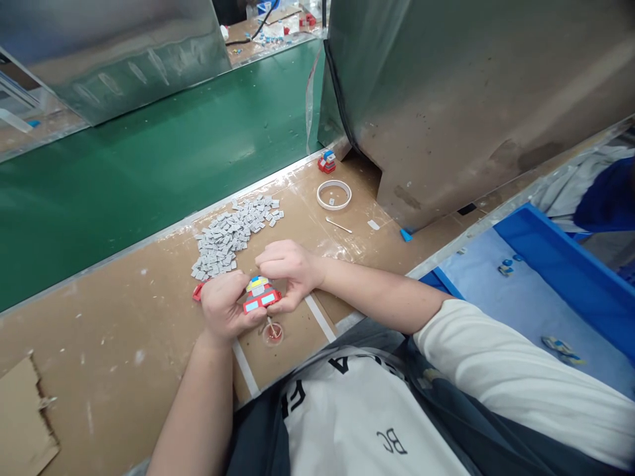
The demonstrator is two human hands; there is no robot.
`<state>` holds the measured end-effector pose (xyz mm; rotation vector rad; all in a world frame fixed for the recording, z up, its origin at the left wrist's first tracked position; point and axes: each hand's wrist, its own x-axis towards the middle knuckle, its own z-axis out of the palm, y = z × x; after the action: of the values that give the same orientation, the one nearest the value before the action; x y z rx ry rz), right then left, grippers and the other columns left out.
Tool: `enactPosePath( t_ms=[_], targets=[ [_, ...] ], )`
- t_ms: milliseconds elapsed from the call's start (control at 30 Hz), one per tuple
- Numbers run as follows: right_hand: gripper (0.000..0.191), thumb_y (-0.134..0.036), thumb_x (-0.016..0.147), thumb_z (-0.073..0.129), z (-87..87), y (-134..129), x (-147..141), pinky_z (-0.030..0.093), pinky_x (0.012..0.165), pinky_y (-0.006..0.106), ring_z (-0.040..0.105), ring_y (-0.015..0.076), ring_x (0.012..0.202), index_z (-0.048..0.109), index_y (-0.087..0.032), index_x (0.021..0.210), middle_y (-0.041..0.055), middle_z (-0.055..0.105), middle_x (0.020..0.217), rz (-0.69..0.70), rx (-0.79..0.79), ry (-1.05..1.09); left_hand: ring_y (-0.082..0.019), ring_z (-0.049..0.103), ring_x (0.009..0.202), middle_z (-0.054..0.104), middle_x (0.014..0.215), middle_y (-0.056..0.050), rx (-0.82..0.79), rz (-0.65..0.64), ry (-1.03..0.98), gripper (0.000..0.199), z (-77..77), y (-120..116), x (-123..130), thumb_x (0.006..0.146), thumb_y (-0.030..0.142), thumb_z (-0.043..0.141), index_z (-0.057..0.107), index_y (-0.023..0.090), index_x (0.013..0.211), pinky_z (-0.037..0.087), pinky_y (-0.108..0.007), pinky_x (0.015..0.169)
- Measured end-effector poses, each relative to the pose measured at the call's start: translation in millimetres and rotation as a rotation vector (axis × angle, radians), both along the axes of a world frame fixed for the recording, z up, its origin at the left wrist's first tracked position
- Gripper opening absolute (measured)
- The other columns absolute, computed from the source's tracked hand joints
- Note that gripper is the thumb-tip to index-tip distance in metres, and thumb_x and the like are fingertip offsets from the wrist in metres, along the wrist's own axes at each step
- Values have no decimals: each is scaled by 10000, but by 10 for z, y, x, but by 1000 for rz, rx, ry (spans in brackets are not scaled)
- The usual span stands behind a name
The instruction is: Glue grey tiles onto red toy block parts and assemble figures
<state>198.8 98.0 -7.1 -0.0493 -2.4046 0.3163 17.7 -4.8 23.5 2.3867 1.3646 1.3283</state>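
Observation:
A small red toy piece [262,299] with yellow, blue and grey parts and two pale windows is held between both hands. My left hand [225,306] grips its left side, fingers curled. My right hand [289,272] grips its right side, thumb low and fingers bent over the top. Just below the toy stands a small clear cup [272,333] of reddish liquid with a thin stick in it. Behind my left hand a red part [197,292] shows partly. A heap of small grey pieces [225,235] lies beyond the hands.
A tape roll [334,196], a cotton swab [338,225] and another red-blue toy piece [327,162] lie farther back. Torn cardboard [26,420] is at lower left. To the right stands a blue tray [560,248] with several pieces. A green belt [149,158] runs behind the table.

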Motion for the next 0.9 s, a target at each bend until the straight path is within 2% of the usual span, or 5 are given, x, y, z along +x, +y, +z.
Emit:
enactPosePath(
  t_ms=[167,367,900],
  targets=[
    [527,-686,1016,565,-4,3,-3,354,667,313,437,155,647,415,-256,751,-25,439,720,-4,0,-112,-136,278,492,308,569,46,14,-5,11,671,-4,-4,-10,1064,774,466,387,243,660,208,-344,512],
    [508,-661,1020,555,-28,8,-3,359,660,309,435,157,646,408,-259,746,-25,446,704,13,-33,-5,-138,283,491,314,569,44,13,-6,25,670,4,-5,-28,1067,778,454,380,243,670,216,-344,519],
    [505,-667,1001,583,-32,0,-5,368,660,320,449,162,644,401,-265,754,-19,451,703,15,-68,-34,-134,285,508,296,608,59,55,-55,32,597,44,9,-22,1101,711,482,374,250,737,215,-328,503]
  ],
)
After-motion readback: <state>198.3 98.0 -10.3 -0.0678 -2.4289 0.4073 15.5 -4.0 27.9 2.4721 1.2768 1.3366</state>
